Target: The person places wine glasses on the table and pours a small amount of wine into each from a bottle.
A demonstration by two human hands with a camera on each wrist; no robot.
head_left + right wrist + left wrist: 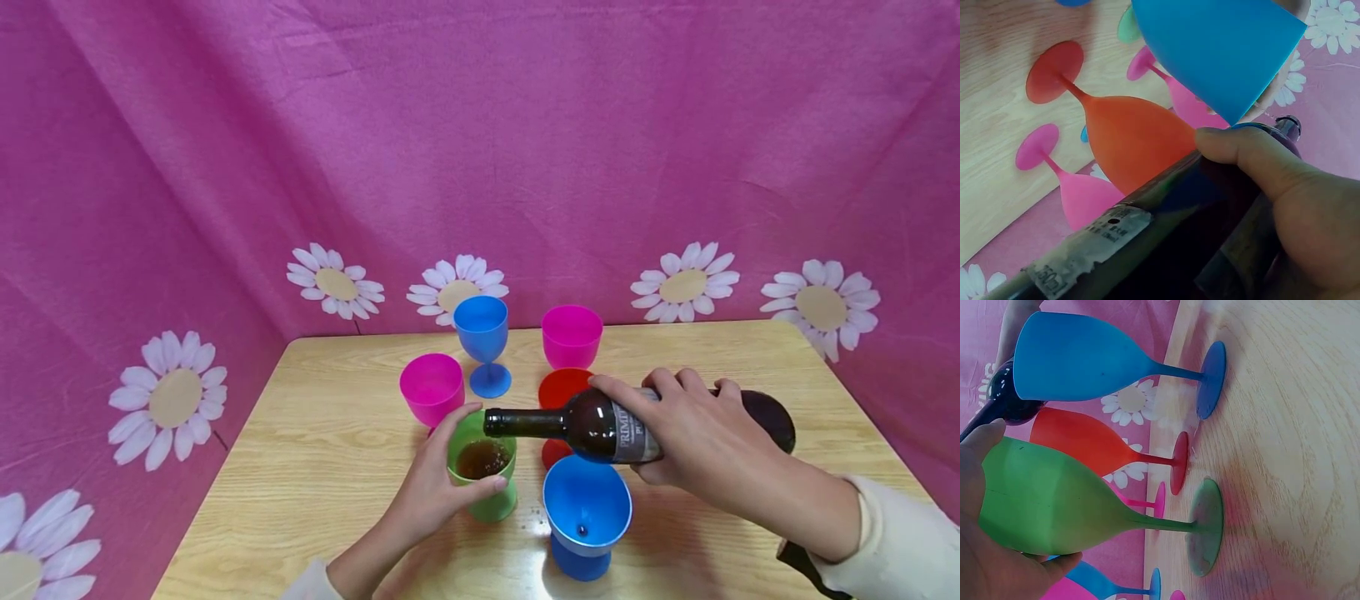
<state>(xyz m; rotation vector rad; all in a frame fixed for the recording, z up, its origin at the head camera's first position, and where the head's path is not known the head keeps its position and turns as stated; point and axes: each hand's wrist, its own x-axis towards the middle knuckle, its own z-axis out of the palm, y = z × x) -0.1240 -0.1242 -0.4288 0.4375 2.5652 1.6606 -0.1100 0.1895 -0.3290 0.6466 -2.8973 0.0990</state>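
Note:
My left hand (431, 479) grips the bowl of a green plastic goblet (491, 504), thumb on the near side and fingers on the far side. Brown liquid (480, 460) with some bubbles sits inside it. The goblet's foot is on the table in the left wrist view. A dark glass wine bottle (592, 429) lies nearly level in my right hand (697, 442), which wraps its labelled body from above. Its mouth is over the green goblet's rim. In the right wrist view, the thumb (1254, 153) presses along the bottle.
A blue goblet (588, 504) stands right of the green one, below the bottle. Behind the bottle is a red goblet (562, 387). Farther back stand two pink goblets (432, 392) and another blue goblet (481, 329). A pink daisy-print cloth (487, 167) hangs behind the wooden table (300, 467).

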